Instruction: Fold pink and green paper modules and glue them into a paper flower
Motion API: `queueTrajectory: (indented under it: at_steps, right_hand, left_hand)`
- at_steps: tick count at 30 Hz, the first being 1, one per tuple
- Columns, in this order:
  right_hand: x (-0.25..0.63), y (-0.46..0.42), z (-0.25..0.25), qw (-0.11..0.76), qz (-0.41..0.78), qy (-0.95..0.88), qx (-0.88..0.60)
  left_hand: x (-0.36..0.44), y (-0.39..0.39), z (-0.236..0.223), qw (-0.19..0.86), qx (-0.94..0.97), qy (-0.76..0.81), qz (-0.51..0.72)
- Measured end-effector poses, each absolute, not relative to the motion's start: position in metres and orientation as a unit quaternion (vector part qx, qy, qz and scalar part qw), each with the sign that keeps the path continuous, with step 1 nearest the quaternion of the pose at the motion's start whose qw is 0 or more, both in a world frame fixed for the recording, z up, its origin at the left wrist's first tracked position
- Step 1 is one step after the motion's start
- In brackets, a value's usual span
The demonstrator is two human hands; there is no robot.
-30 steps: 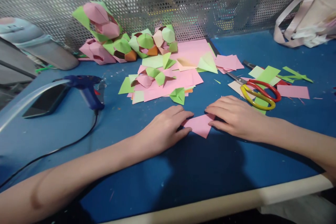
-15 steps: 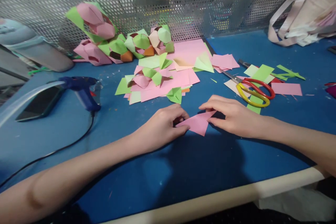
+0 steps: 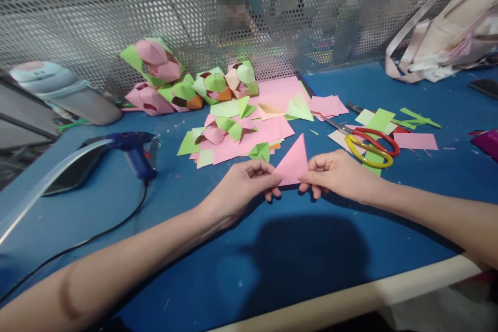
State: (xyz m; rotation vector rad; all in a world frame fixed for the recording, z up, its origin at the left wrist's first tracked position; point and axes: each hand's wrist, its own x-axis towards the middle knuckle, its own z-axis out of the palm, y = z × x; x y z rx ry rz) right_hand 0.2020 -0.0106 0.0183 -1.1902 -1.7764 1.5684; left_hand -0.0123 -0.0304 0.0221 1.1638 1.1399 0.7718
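A pink paper triangle (image 3: 293,164) is held up between my two hands, its point upward. My left hand (image 3: 252,181) pinches its lower left corner between thumb and fingers. At the lower right corner, my right hand (image 3: 330,172) grips it the same way. Just behind the triangle lies a small folded green paper piece (image 3: 260,151). Beyond that is a pile of pink paper sheets (image 3: 249,140) with folded green and pink pieces on it. Scissors with red and yellow handles (image 3: 369,149) rest on paper scraps behind my right hand.
A blue glue gun (image 3: 136,154) with a long clear glue stick stands at left by a dark phone (image 3: 78,166). Folded paper balls (image 3: 157,62) are stacked against the perforated metal panel (image 3: 187,0). A tumbler (image 3: 66,93) leans far left; a pale bag (image 3: 447,36) sits back right.
The pink triangle has turned over from pointing down toward me to pointing up. Both hands now hold its lower corners. The camera view has shifted slightly.
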Motion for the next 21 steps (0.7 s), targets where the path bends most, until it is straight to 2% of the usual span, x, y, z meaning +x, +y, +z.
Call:
queueTrajectory:
  at_steps: [3,7,17,21]
  right_hand:
    - [0.203,-0.008,0.016,0.252,0.596,-0.623,-0.44]
    - [0.206,-0.003,0.013,0.258,0.614,-0.608,-0.432]
    - [0.209,-0.001,0.013,0.262,0.639,-0.595,-0.411]
    - [0.207,-0.004,0.018,0.238,0.638,-0.61,-0.406]
  left_hand:
    - [-0.014,-0.03,0.024,0.663,0.471,0.481,0.326]
    - [-0.017,-0.03,0.024,0.671,0.485,0.472,0.304]
    - [-0.024,-0.029,0.026,0.62,0.557,0.501,0.233]
    - [-0.023,-0.027,0.033,0.55,0.619,0.493,0.267]
